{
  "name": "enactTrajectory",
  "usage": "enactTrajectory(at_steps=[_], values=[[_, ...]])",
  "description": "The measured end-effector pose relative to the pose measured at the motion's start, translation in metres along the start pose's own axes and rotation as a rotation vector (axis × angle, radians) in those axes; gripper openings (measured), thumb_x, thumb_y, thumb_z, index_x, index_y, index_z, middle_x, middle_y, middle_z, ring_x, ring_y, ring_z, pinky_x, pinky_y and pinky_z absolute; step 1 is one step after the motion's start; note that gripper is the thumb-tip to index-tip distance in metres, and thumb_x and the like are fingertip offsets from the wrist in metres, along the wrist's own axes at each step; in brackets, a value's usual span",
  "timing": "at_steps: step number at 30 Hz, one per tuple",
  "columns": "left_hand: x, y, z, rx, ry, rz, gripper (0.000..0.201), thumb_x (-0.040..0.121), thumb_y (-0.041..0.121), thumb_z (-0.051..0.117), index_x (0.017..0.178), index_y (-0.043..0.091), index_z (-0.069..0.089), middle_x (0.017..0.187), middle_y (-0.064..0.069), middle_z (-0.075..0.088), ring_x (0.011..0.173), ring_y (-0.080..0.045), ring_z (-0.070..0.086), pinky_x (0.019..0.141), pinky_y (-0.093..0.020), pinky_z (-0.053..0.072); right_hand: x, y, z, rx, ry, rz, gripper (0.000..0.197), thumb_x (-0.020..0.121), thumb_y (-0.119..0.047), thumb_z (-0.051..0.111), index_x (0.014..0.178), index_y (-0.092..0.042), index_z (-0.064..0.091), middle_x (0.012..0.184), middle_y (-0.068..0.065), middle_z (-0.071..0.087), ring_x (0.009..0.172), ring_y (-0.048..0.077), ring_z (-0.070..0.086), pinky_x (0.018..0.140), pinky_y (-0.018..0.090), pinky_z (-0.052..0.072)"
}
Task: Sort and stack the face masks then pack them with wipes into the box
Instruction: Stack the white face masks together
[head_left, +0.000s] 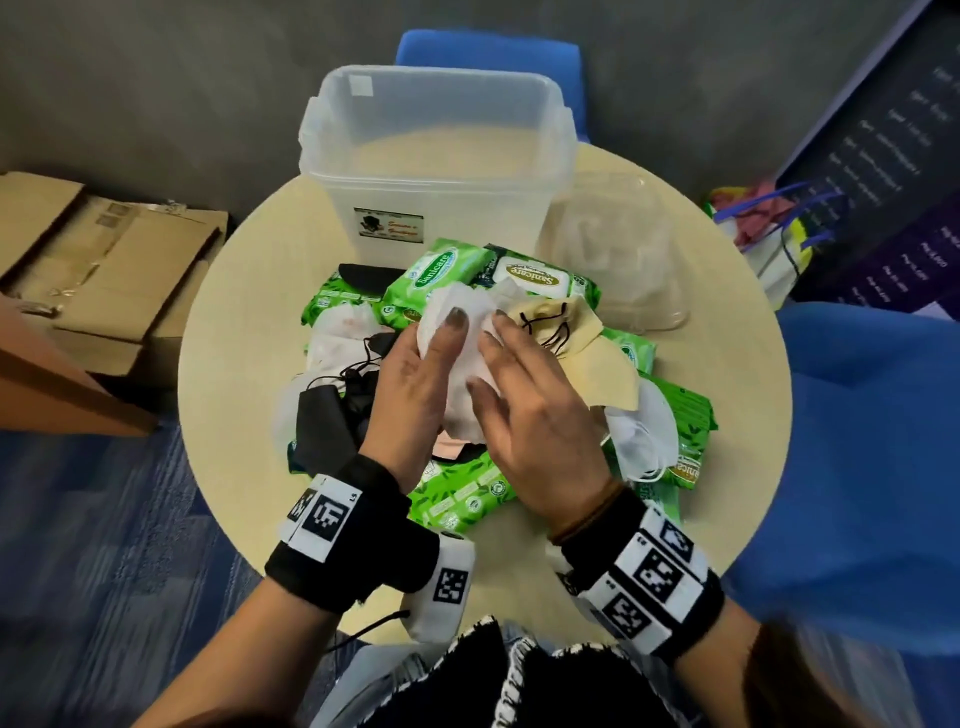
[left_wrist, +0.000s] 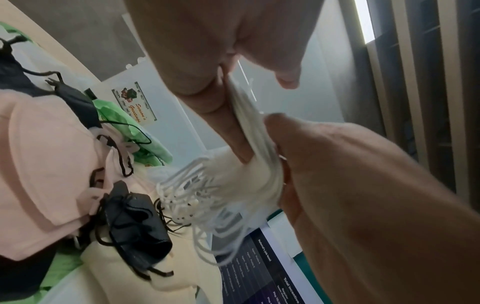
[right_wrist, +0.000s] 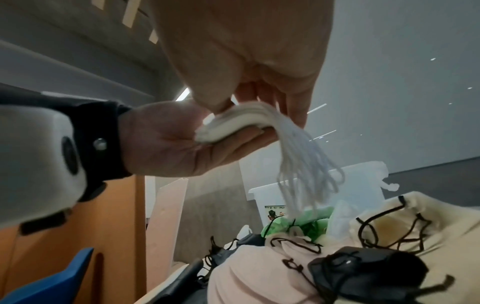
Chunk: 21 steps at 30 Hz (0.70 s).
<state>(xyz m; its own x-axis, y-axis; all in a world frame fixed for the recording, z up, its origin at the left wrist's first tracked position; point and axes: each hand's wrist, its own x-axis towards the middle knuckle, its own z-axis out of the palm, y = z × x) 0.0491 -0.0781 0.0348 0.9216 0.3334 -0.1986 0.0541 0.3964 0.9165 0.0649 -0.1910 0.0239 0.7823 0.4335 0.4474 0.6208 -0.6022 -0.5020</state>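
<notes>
A stack of white face masks is pressed between both hands above the pile at the table's middle. My left hand grips it from the left, thumb and fingers pinching the stack. My right hand pinches the same stack from the right. Its white ear loops hang down loose. Below lie beige masks, black masks, pink masks and more white masks. Green wipes packs lie among them. The clear plastic box stands open behind the pile.
A clear lid lies right of the box on the round beige table. Blue chairs stand behind the table and at the right. Cardboard boxes sit on the floor at the left.
</notes>
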Motion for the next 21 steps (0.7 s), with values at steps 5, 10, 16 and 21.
enactTrajectory(at_steps=[5, 10, 16, 21], values=[[0.002, -0.006, 0.003, 0.031, 0.001, 0.009, 0.019, 0.094, 0.003, 0.054, 0.107, 0.011, 0.065, 0.095, -0.002, 0.075, 0.089, -0.016, 0.068, 0.080, -0.028, 0.056, 0.007, 0.011, -0.005, 0.284, 0.118, 0.252, 0.042, 0.093, -0.019, 0.047, 0.130, -0.001, 0.054, 0.135, 0.015, 0.051, 0.128, 0.025, 0.046, 0.109, 0.031, 0.033], [0.005, -0.009, 0.003, 0.064, -0.080, -0.023, 0.023, 0.083, 0.008, 0.062, 0.105, 0.012, 0.066, 0.093, -0.001, 0.074, 0.086, -0.015, 0.067, 0.074, -0.025, 0.053, 0.024, 0.015, -0.007, 0.484, 0.009, 0.280, 0.040, 0.094, -0.015, 0.044, 0.128, 0.002, 0.055, 0.130, 0.014, 0.057, 0.121, 0.018, 0.052, 0.104, 0.014, 0.033], [0.006, -0.013, -0.004, 0.161, -0.115, 0.013, 0.039, 0.071, 0.027, 0.071, 0.109, 0.019, 0.067, 0.104, -0.003, 0.073, 0.096, -0.015, 0.067, 0.079, -0.027, 0.052, 0.022, 0.013, 0.000, 0.543, -0.008, 0.327, 0.046, 0.092, -0.017, 0.042, 0.134, -0.002, 0.051, 0.125, 0.011, 0.058, 0.118, 0.018, 0.053, 0.102, 0.022, 0.038], [0.002, -0.016, -0.004, 0.215, -0.170, -0.016, 0.026, 0.081, 0.016, 0.063, 0.107, 0.011, 0.064, 0.095, -0.002, 0.072, 0.087, -0.011, 0.066, 0.074, -0.024, 0.053, 0.017, 0.013, 0.000, 0.512, -0.135, 0.267, 0.046, 0.091, -0.021, 0.044, 0.133, -0.007, 0.053, 0.123, 0.009, 0.059, 0.118, 0.020, 0.053, 0.103, 0.034, 0.040]])
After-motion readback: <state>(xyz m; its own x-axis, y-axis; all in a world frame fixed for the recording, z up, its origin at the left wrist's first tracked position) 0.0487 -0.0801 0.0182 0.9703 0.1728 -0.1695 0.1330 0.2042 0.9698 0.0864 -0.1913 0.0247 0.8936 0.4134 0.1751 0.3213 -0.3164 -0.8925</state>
